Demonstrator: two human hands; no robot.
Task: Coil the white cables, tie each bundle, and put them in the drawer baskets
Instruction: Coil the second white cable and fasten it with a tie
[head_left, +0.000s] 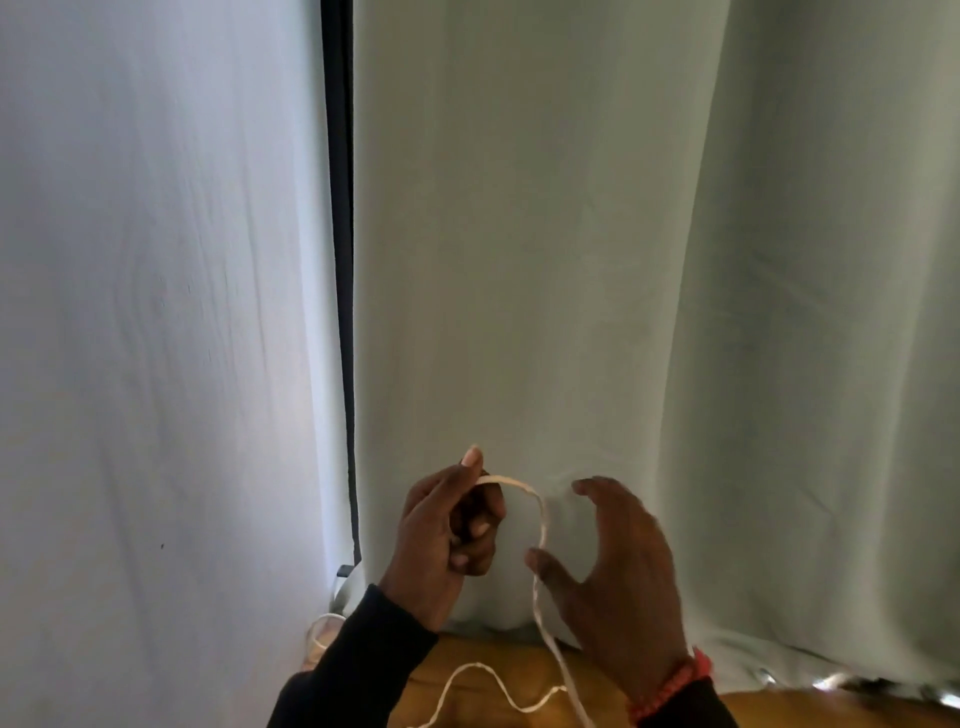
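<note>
A thin white cable (540, 525) arcs from my left hand (447, 535) over to my right hand and then trails down onto the wooden surface (769, 712), where it lies in loose curves. My left hand pinches the cable's upper end between thumb and curled fingers. My right hand (618, 571) is spread, fingers straight, its thumb touching the hanging strand. No drawer or basket is in view.
A pale green curtain (623, 260) hangs right behind my hands, down to the wooden surface. A lighter curtain (156, 312) fills the left, with a dark vertical gap (340, 260) between them. Another white cable loop (322, 634) shows low by the gap.
</note>
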